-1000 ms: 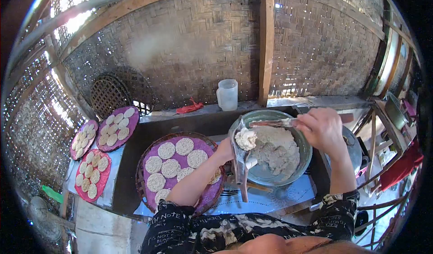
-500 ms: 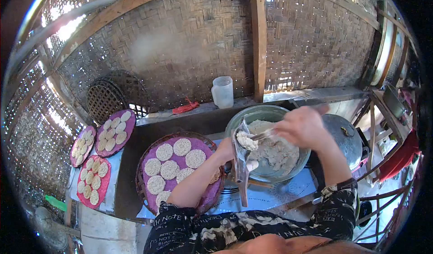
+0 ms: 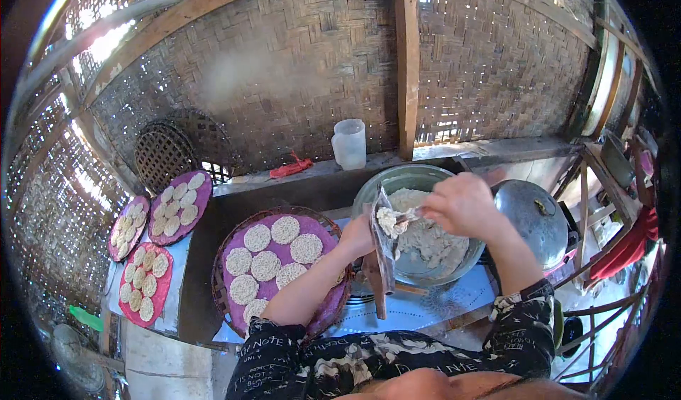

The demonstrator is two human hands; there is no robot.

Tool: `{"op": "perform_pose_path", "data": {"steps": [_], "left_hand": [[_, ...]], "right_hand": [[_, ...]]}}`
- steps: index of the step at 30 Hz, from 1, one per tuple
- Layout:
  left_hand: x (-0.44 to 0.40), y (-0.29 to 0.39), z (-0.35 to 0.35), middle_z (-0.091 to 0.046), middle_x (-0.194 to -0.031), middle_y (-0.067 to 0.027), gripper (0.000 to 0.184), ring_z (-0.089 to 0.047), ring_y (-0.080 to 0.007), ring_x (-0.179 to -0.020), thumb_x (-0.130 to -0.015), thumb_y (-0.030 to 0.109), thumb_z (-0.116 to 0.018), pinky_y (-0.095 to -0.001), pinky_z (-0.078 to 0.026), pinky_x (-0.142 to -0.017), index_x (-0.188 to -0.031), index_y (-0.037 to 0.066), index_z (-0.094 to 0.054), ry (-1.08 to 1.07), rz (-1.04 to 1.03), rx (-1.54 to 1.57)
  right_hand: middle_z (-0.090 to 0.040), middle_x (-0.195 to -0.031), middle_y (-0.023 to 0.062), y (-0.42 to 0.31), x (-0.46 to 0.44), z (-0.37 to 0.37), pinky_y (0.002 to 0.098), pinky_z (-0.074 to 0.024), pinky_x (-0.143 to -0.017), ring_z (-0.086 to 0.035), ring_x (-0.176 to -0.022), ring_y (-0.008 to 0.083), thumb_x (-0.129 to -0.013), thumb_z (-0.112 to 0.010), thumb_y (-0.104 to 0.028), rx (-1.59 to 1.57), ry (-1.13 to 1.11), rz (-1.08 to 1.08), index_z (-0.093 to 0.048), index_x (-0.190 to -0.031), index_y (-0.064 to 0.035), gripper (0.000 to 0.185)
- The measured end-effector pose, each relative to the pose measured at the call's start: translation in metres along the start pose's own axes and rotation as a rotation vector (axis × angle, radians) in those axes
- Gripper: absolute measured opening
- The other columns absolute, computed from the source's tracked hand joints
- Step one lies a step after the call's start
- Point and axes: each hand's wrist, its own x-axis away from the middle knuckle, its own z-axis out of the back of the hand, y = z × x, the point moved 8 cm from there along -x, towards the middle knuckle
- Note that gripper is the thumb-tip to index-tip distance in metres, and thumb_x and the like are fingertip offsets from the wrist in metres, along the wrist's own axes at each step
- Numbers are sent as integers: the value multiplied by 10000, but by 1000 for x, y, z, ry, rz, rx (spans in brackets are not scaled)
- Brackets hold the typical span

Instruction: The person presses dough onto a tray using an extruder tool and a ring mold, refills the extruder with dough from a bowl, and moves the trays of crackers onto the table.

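Note:
My left hand [image 3: 360, 235] is wrapped round a wooden tool [image 3: 385, 254] with a hollow that holds pale dough, at the left rim of a large bowl [image 3: 367, 180]. My right hand [image 3: 460, 203] grips a spatula [image 3: 411, 215], whose tip touches the dough in the tool. Beneath my right hand, more pale dough [image 3: 433, 247] lies in the bowl. To the left, a round woven tray [image 3: 225, 293] with a purple cloth bears several flat pale rounds [image 3: 266, 265].
A clear jug [image 3: 349, 144] and a red plastic bag [image 3: 291, 167] sit on the back ledge. A lidded pot [image 3: 528, 219] stands right of the bowl. Smaller purple and red cloths [image 3: 159, 276] with pale rounds lie at the far left.
My right hand has come down and left from above the bowl, bringing the spatula from beyond the tool into its dough. The view has shifted slightly.

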Motion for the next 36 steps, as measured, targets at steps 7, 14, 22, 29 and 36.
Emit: {"op": "perform_pose_path", "data": {"steps": [7, 14, 22, 29, 36], "left_hand": [[-2, -8, 3, -618, -970, -173, 473, -592, -324, -898, -735, 431, -583, -383, -464, -759, -1075, 102, -583, -50, -21, 367], [-27, -28, -12, -583, -1106, -72, 450, -550, -244, -1000, -750, 396, -612, -344, -418, -874, -1099, 114, -576, -107, -335, 700], [-27, -30, -7, -584, -1099, -87, 403, -572, -214, -959, -723, 178, -680, -317, -462, -828, -1095, 69, -569, -62, -388, 671], [-6, -28, -11, -614, -1019, -144, 553, -582, -299, -940, -659, 410, -673, -339, -452, -780, -1116, 117, -566, -61, 71, 55], [-3, -13, -10, -598, -997, -218, 473, -574, -357, -937, -732, 409, -584, -390, -453, -786, -1054, 63, -586, -62, 44, 113]], "right_hand": [[-541, -616, 14, 18, 7, 8, 371, -445, -586, -579, -636, 221, -691, -650, -288, -37, 61, -78, -598, -703, -160, 138], [-581, -615, 39, 66, 41, -10, 340, -460, -536, -584, -588, 233, -626, -718, -281, -142, 192, -381, -622, -670, -119, 193], [-588, -609, 46, 57, 40, -5, 316, -451, -511, -580, -561, 217, -615, -740, -251, -318, 210, -301, -633, -676, -85, 206], [-557, -608, 23, 29, 9, 0, 371, -443, -540, -578, -611, 235, -645, -683, -292, -87, 36, -121, -598, -664, -132, 183], [-545, -621, 0, -6, -8, -21, 367, -430, -561, -565, -622, 205, -679, -661, -318, -33, 29, 47, -608, -687, -168, 159]]}}
